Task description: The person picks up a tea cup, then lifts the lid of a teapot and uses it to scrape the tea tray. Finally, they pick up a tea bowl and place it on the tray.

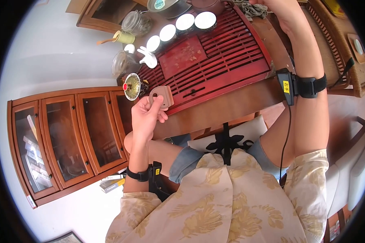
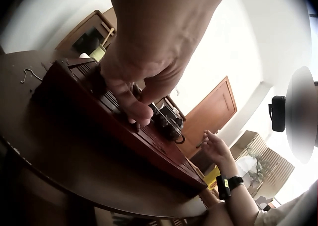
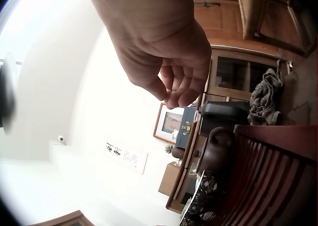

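Observation:
My left hand (image 1: 145,117) pinches a flat brown piece (image 1: 166,96), rounded on one side with a ring-shaped mark on its face, thumb on top. It is at the near left corner of the red slatted tea tray (image 1: 231,81). In the left wrist view, the fingers hide this piece. Beside it is a patterned lidded bowl (image 1: 134,87) with a red knob. My right hand (image 3: 174,62) is raised past the tray's far right, cut off in the head view. Its fingers curl loosely towards the thumb, with nothing visible between them. A dark teapot (image 3: 216,151) stands below it.
Several white-lined cups (image 1: 185,22) form a row along the tray's far side. A white rabbit-like figure (image 1: 148,57) and glass jars (image 1: 136,23) stand at the left. A crumpled grey cloth (image 3: 266,99) lies behind the tray. A wicker chair (image 1: 340,44) stands at the right.

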Tool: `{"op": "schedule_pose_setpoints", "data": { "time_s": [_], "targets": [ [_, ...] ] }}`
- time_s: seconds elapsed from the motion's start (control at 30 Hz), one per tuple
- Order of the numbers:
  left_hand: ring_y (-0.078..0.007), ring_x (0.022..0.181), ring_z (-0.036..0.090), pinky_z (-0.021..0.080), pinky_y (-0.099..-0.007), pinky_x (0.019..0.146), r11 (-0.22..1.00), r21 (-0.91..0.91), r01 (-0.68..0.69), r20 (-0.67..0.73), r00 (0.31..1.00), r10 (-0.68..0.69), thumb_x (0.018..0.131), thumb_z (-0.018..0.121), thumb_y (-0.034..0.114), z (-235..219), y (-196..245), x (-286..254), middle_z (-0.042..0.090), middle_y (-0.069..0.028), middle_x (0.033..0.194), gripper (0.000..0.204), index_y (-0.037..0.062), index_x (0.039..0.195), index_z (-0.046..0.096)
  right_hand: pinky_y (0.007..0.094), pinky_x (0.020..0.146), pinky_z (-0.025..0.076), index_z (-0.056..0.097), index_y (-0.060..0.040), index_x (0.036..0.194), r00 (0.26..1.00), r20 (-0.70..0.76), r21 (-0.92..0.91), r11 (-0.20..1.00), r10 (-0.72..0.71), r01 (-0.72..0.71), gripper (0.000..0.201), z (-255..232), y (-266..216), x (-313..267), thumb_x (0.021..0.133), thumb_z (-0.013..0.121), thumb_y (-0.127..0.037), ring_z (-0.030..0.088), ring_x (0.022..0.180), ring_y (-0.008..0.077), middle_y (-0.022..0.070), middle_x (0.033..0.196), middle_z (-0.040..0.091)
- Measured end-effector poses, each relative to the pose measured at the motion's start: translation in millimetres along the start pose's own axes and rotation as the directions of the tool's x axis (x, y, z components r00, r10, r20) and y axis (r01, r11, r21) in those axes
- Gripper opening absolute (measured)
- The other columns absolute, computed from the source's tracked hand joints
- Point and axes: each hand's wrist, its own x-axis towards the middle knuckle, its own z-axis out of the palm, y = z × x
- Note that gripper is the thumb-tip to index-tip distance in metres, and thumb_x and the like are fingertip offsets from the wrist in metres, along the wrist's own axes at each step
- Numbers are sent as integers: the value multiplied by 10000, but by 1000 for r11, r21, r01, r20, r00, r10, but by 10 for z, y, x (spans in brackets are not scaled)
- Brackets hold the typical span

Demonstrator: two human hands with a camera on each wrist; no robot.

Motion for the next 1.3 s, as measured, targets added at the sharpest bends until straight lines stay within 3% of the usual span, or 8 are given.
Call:
{"op": "schedule_pose_setpoints", "data": {
  "time_s": [0.63, 0.93, 1.3],
  "targets": [
    [-120, 550, 665, 488, -244, 474, 998, -28, -55, 67, 996, 57, 1075, 750, 170, 442, 254, 38, 753, -112, 813, 226, -30, 1007, 671, 235, 698, 547, 784, 22, 1091, 1000, -9, 3, 1000, 17, -17, 227, -22, 18, 35, 1069, 735, -199, 659, 757, 90, 33, 921, 751],
    [-129, 554, 675, 497, -247, 474, 997, -58, -58, 90, 994, 63, 1074, 748, 161, 480, 271, 62, 745, -108, 802, 218, -21, 990, 662, 232, 699, 548, 783, 23, 1094, 998, -26, -14, 998, 60, -60, 229, 11, -42, 27, 1066, 738, -199, 663, 757, 88, 33, 926, 755],
    [-125, 554, 678, 498, -249, 476, 995, -63, -72, 99, 992, 78, 1069, 752, 157, 536, 290, 98, 730, -90, 771, 215, -9, 966, 660, 236, 693, 546, 780, 22, 1099, 1000, -7, 14, 1000, 17, -17, 226, 4, 0, 6, 1067, 740, -199, 657, 754, 89, 30, 926, 752]
  ]
}}
